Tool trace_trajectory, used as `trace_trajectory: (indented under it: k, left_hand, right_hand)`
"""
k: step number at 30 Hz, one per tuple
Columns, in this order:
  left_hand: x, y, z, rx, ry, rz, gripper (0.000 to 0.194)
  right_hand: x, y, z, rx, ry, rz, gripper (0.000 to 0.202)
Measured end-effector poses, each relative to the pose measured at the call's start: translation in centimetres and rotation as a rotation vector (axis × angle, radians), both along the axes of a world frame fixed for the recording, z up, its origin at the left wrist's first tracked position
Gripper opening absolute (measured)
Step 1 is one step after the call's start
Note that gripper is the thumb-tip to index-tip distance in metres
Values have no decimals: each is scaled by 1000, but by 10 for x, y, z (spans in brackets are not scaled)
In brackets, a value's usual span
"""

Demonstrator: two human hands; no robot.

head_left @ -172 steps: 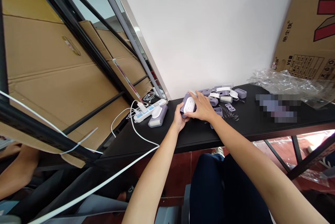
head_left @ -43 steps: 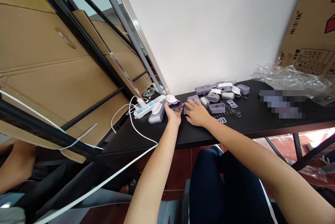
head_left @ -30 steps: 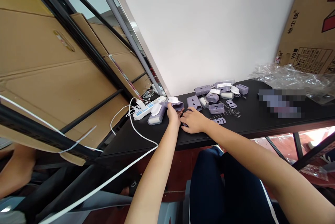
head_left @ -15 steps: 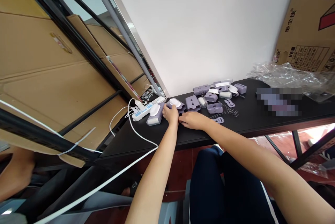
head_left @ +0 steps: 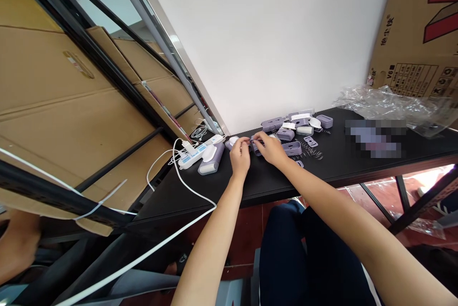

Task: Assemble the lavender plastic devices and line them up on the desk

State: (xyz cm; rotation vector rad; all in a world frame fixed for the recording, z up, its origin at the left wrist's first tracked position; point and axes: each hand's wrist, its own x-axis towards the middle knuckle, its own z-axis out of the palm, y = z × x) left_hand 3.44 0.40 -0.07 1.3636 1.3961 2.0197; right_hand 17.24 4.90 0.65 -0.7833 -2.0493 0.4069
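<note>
Both hands had shifted since the earlier frame, the right hand (head_left: 271, 147) farther from the worktop's (head_left: 200, 196) near edge. Leftmost, one purple brush (head_left: 212, 159) slanted from near left to far right; one white-topped shell (head_left: 232, 142) lay partly hidden behind the left hand (head_left: 240, 157). Between the hands, their fingers pinched one small purple part (head_left: 251, 139), its long axis too obscured to tell, left of one open tray (head_left: 292, 148).

White wall (head_left: 268, 43) edged at left by metal strip (head_left: 179, 49); black tabletop (head_left: 343, 153) set against it. Cardboard (head_left: 60, 120) framed by black rack bars (head_left: 107, 146). Printed carton (head_left: 404, 48) positioned at right. Red tiled floor (head_left: 245, 237) brightly lit at right.
</note>
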Motion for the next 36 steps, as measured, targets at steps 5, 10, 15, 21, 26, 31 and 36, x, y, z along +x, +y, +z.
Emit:
trace_trajectory:
  k: [5,10,15,21,26,31,36]
  left_hand:
    - [12,-5,1,-91,8,-174,35]
    - [9,-3,0,-94,44,-107,18]
    - [7,-2,0,-76,-100,-29,16]
    - [3,7,-1,-50,-313,-120,13]
    - [-3,11,-1,-33,-267,-122,12]
    - [-2,11,0,-59,-246,-109,23]
    - [-5,11,-2,-12,-181,-115,14]
  right_hand:
    - [3,4,1,-100,163,-17,19]
    - [4,5,3,56,-5,-187,28]
    - [15,12,0,60,-132,-596,29]
    - [24,32,-17,36,-200,-636,28]
    - [24,33,-13,54,-173,-606,33]
    - [24,29,4,-40,122,-491,39]
    - [23,38,6,-284,451,-172,36]
